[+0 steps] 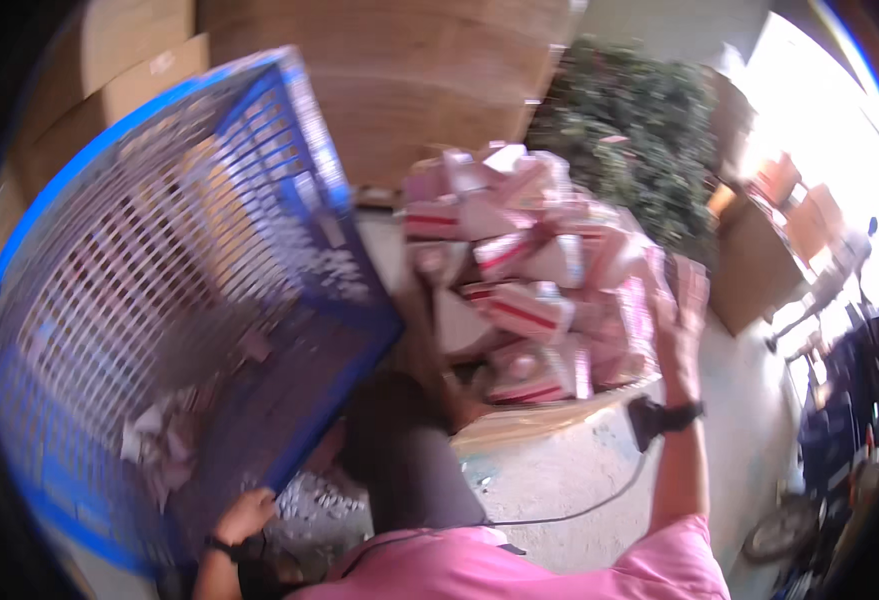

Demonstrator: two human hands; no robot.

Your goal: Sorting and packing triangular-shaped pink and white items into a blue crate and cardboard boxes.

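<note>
Blue plastic crate (169, 300): big, lattice/slotted walls, tipped up on edge and tilted toward the cam, fills left half of frame, top corner at upper centre-left, bottom edge at lower left. Blurred. A few pale cartons lie inside near its lower part; exact no. can't tell.

Pile of small cartons (534, 270): pink-white boxes w/ red stripe, heaped loose at all angles, centre to centre-right of frame, just right of crate's edge. Heap sits on flat brown cardboard (519, 425) on the floor, lower centre. Boxes closed as far as seen; blur hides detail.
</note>
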